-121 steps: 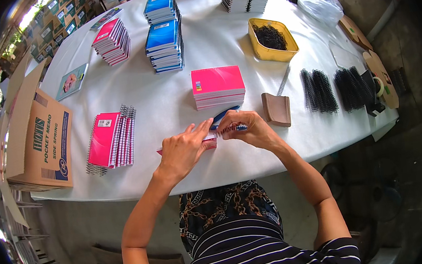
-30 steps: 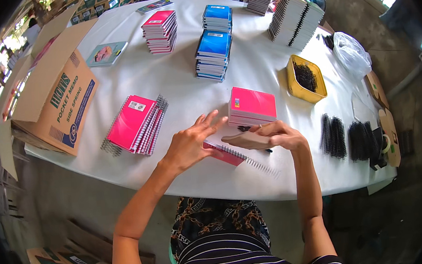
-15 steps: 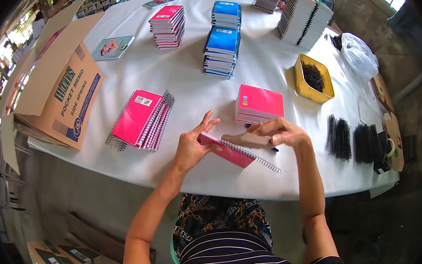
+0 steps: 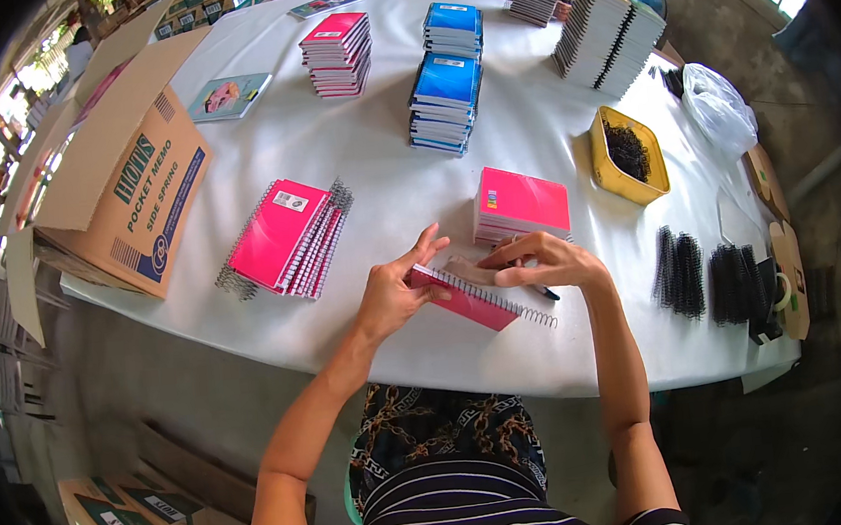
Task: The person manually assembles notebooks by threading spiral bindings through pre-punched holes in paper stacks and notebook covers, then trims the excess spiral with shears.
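At the near middle of the white table (image 4: 361,158), a pink notebook (image 4: 480,308) is held on edge, coil (image 4: 488,295) uppermost, its left end pinched by the left hand (image 4: 395,295), with the thumb laid on the near face and the index finger raised. A brown block (image 4: 469,270) is gripped by the right hand (image 4: 553,262), back upward and fingers bent, just beside the coil; both forearms are stretched forward from the near side.
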Tool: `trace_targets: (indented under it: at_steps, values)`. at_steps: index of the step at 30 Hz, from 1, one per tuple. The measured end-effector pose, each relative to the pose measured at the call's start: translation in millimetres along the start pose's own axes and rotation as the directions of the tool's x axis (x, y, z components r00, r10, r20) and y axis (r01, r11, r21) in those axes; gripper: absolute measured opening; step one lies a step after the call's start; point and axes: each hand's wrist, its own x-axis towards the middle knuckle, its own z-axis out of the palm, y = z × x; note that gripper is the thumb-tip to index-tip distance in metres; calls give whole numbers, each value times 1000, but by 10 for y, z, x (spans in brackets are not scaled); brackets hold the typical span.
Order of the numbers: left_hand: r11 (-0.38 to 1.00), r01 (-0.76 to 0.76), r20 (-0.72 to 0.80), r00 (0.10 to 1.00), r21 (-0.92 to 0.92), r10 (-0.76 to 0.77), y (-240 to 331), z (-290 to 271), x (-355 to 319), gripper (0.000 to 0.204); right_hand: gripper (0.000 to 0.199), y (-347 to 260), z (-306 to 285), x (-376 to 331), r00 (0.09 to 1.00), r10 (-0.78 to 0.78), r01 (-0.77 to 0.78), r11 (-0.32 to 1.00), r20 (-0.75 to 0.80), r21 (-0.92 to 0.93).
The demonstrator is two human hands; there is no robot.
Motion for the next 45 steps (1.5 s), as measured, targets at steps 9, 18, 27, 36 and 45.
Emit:
trace_targets:
  at_steps: [9,18,27,36,45]
  values:
    - [998,52,-2,999,-41,-52,-28,40,30,97,48,83,-23,34,970,-241,241,962,-14,126]
    - [975,132,223,971,-179,-90,0,-142,32,60,46,4,-205,-737,951,-144,131,989,-274,-66]
    - [902,-234,-72,958,363,278,311,-134,-153,51,39,488,324,-947,672,-39,-351,863,-740,-364]
    - [465,-93,25,988,880,151,167,255,-404,64,60,578,1041,-417,714,-180,-392,698,-676,-600]
    - [559,-41,-50,988,828,147,270,339,-394,64,42,-23,1243,-548,739,-314,-3,883,-596,-469]
